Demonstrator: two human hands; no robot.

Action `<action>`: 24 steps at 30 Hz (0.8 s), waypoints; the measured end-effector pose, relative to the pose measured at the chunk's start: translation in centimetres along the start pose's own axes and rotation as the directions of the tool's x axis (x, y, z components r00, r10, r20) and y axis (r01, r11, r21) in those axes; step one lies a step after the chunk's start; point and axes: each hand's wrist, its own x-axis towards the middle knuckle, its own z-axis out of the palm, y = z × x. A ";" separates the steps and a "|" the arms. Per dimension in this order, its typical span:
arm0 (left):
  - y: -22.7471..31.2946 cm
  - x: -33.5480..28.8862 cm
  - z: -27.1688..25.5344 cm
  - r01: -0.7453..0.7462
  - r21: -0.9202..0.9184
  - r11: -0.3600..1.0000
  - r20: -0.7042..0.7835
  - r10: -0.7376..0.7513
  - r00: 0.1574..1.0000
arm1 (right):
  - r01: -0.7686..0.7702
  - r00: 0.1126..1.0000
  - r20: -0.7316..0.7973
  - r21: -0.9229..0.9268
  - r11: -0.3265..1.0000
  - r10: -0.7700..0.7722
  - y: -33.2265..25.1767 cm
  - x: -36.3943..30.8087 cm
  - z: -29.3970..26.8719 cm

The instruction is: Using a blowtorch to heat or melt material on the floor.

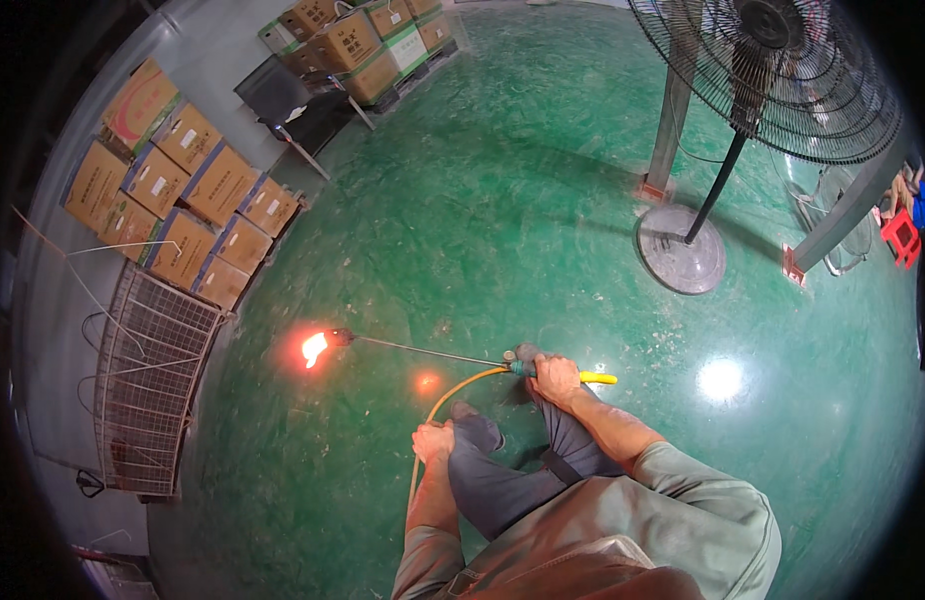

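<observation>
Right hand point(557, 379) wrapped tight on the yellow-handled gas torch point(453, 355), flame point(314, 348) burning at its left tip above the green floor point(503, 210), left hand point(434, 441) closed on the yellow hose point(445, 398), wire rack point(148, 380) far left, big fan point(773, 70) far right

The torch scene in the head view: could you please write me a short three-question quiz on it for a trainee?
1. True or false: the torch is lit at its tip.
2. Which hand grips the torch handle? A) left hand B) right hand
3. Fill in: the left hand holds the orange ____ that runs to the torch.

Key: 1 true, a flame burns at the tip over the green floor. 2 B. 3 hose.
</observation>
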 end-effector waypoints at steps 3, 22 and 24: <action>0.0 -0.1 -0.1 -0.002 0.029 1.000 -0.007 0.002 1.000 | -0.009 1.000 0.017 0.002 1.000 0.009 -0.1 0.0 0.0; -0.3 0.0 0.1 0.001 0.016 1.000 -0.019 -0.001 1.000 | -0.017 0.994 0.108 -0.077 0.997 0.025 -0.6 0.1 -0.6; 0.0 0.0 0.0 -0.004 0.020 1.000 -0.009 0.004 1.000 | -0.017 0.992 0.121 -0.092 0.996 0.028 -0.7 0.2 -0.7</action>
